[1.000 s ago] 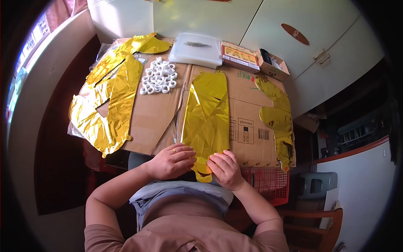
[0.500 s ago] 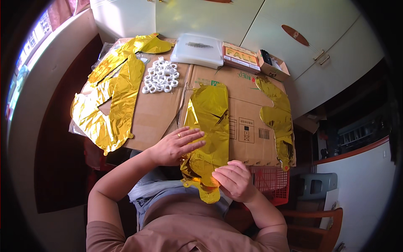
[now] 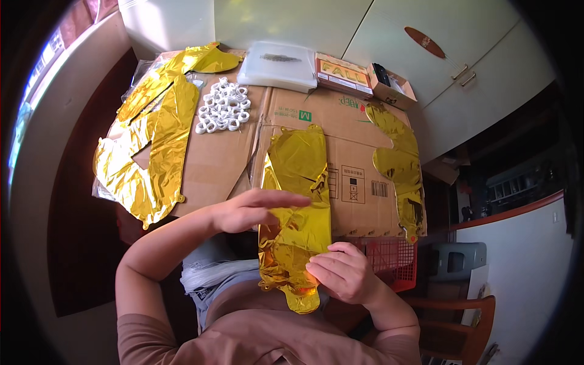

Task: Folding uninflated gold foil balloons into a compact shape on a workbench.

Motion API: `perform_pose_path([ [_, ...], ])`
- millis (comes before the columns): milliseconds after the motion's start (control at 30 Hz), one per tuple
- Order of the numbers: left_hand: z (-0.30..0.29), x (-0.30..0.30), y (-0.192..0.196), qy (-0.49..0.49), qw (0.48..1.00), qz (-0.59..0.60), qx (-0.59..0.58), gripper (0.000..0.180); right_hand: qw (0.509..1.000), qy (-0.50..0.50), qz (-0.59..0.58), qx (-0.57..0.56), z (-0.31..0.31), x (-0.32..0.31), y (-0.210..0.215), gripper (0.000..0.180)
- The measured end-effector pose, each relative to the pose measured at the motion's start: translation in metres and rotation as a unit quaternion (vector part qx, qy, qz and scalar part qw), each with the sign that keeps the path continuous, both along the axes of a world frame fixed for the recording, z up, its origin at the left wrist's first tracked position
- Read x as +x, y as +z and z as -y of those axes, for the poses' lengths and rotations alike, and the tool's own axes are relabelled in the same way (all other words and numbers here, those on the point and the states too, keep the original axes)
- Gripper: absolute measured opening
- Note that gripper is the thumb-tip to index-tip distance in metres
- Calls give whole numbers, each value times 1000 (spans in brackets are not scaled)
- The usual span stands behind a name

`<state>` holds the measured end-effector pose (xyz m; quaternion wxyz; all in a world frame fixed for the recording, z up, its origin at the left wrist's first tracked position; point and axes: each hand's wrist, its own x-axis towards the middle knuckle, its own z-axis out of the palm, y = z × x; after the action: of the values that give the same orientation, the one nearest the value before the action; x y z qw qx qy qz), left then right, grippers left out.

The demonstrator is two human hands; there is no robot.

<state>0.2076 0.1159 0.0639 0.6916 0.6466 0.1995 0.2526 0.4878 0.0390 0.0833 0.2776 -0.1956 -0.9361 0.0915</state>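
Note:
A flat gold foil balloon (image 3: 298,164) stretches from the cardboard over its near edge toward my lap, its surface creased. My right hand (image 3: 344,272) pinches the balloon's lower right edge, thumb hidden beneath the fingers. Over the balloon's left middle is my left hand (image 3: 255,210), fingers stretched out and holding nothing; it looks raised off the foil. Small tabs show at the balloon's lower left, and a rounded end hangs lowest.
More gold foil balloons (image 3: 173,140) lie at the left, and another foil balloon (image 3: 398,161) at the right. White ribbon rolls (image 3: 225,106) are heaped behind. Along the back stand a translucent plastic box (image 3: 278,70), an orange box (image 3: 344,76) and a small open carton (image 3: 392,91). Cardboard (image 3: 359,146) covers the table.
My left hand has come up from lying flat on the foil and shifted a little right. The balloon's lower end sits slightly nearer me, still in my right hand. The view has tilted slightly.

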Motion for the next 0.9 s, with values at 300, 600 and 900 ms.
perform_pose_path([
  [300,-36,70,-49,-75,987,-100,104,51,1000,-4,5,-11,5,-2,1,21],
  [600,-28,41,-47,-78,987,-50,-130,59,999,-27,-32,-16,-5,-2,2,28],
  [900,-30,14,-32,-8,994,-27,-102,56,998,-39,-27,-31,-16,-7,18,30],
])
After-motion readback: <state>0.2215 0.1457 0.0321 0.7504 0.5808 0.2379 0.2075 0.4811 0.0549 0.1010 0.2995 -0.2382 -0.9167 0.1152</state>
